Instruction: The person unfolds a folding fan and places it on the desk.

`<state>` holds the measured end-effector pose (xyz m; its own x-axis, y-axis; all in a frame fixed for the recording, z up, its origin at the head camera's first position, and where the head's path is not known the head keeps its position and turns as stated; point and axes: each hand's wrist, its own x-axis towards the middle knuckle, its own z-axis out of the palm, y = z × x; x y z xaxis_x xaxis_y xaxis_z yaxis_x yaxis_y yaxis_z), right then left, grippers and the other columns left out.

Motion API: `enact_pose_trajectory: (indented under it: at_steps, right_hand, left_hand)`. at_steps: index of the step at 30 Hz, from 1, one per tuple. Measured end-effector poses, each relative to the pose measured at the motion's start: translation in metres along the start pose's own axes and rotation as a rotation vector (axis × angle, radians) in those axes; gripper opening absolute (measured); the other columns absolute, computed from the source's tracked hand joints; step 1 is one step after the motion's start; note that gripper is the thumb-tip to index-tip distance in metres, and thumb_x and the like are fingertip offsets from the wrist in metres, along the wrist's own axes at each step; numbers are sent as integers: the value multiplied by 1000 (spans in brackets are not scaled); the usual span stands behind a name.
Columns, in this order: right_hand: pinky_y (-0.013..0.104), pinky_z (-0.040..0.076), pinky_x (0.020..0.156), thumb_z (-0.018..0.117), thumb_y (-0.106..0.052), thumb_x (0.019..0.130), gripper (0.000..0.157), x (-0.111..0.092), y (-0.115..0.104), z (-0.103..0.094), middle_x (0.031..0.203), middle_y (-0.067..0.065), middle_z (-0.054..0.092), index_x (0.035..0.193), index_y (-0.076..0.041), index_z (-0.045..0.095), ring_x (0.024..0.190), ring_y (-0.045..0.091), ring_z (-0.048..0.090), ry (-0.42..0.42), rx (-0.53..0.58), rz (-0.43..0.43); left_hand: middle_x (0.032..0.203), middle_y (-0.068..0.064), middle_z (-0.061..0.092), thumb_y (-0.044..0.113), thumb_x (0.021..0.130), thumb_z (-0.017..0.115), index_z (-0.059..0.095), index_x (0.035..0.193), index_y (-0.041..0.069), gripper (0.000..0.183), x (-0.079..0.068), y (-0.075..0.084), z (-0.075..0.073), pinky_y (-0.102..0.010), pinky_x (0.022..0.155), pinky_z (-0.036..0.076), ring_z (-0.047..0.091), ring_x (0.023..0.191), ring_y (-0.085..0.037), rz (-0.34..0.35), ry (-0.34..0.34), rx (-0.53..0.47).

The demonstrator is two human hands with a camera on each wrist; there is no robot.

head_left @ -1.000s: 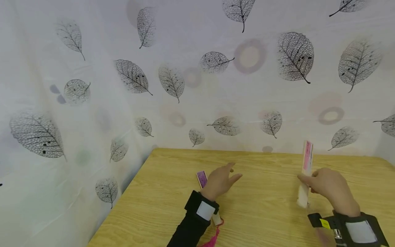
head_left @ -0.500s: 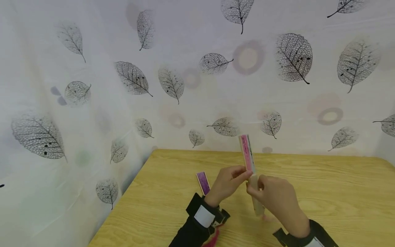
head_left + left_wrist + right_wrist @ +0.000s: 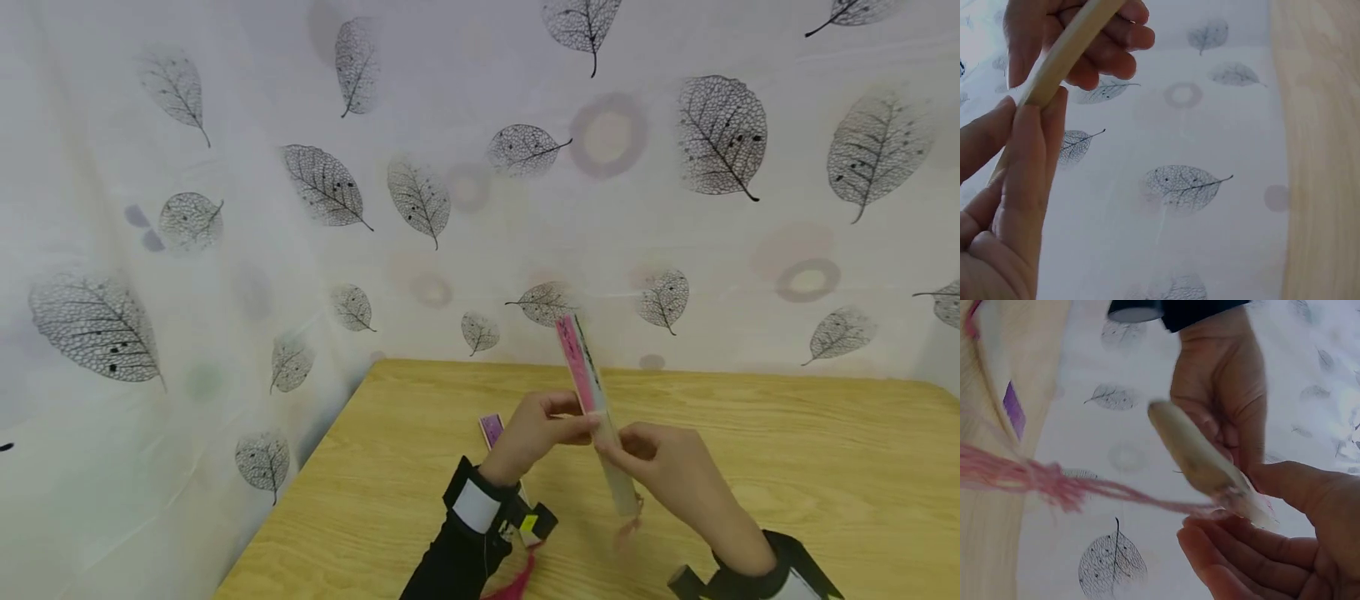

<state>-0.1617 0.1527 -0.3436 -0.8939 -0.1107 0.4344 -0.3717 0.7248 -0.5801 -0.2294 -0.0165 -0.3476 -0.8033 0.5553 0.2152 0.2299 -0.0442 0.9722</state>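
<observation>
Both hands hold a folded hand fan [image 3: 576,367] with a pink face and pale wooden ribs, raised over the table and leaning left. My left hand [image 3: 528,433] pinches it near the middle between thumb and fingers. Just below, my right hand [image 3: 675,467] grips its pale handle part. A pink tassel [image 3: 1054,484] hangs from the fan's lower end, seen large in the right wrist view. Beneath my left forearm lies a second folded fan [image 3: 491,428] with a purple face, partly hidden by the hand and wrist.
The wooden table [image 3: 810,467] reaches back to a white curtain [image 3: 465,75] printed with leaves, which also hangs along the left side. The purple fan's dark pink tassel [image 3: 517,582] trails toward the near edge.
My right hand has brought the pink fan from the right to the middle. My left hand has taken hold of it too, and the fan's top now tilts further left.
</observation>
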Motion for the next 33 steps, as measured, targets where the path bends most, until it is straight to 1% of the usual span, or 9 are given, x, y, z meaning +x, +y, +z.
enact_pose_trajectory:
  at_steps: [1,3,5,7,12,18,21,26,33]
  right_hand:
    - [29,53,59,61,-43,79,28,0,-1,-2,75,-5,68,83,-17,69,68,4,59,-42,53,71]
    - [31,55,63,61,-44,78,33,0,-2,-5,82,0,70,88,-14,69,74,8,61,-88,120,150]
    - [31,55,63,63,-42,77,36,-1,-3,-5,84,4,70,92,-10,68,75,11,62,-92,147,170]
    - [30,55,61,64,-39,77,35,-1,-2,-3,85,5,70,93,-8,68,74,11,62,-77,150,172]
    - [29,55,58,66,-33,77,33,-1,0,4,84,6,70,96,-6,66,70,11,62,-14,104,144]
    - [26,53,50,70,-17,73,25,-4,3,10,75,7,69,92,-1,65,61,11,61,92,-8,17]
    - [24,51,46,70,-13,72,23,-4,5,12,71,5,68,90,0,65,58,9,60,134,-36,-22]
    - [23,51,46,70,-12,72,21,-3,5,13,69,5,68,89,0,66,56,9,60,164,-34,-36]
    - [25,52,48,70,-12,73,21,-1,4,13,70,4,68,90,-1,66,58,9,60,170,4,-13]
  left_hand:
    - [101,-22,64,22,82,62,63,105,-3,34,1,-1,0,-32,77,54,62,83,-19,1,-7,-35]
    - [103,-22,64,22,82,62,62,106,-3,35,2,-4,-1,-33,79,53,62,85,-19,-7,-14,-80]
    - [104,-21,63,21,81,62,61,107,-4,36,3,-6,0,-33,80,53,62,86,-19,-21,-16,-100]
    - [105,-20,63,19,81,62,61,108,-4,35,4,-7,0,-33,81,53,62,87,-19,-32,-11,-110]
    - [104,-21,63,17,80,63,61,108,-3,34,4,-9,0,-34,81,53,61,88,-20,-37,27,-104]
    - [100,-23,64,14,79,64,62,106,-3,32,5,-14,3,-33,77,54,62,85,-20,-38,56,-88]
    - [100,-24,64,13,79,64,62,106,-2,31,7,-15,3,-32,76,55,62,85,-20,-33,65,-81]
    - [99,-24,64,12,78,64,62,106,-1,30,8,-16,3,-29,74,55,62,83,-19,-20,75,-63]
    - [98,-23,65,13,78,65,63,105,0,30,8,-16,4,-28,72,54,62,83,-18,-2,83,-43]
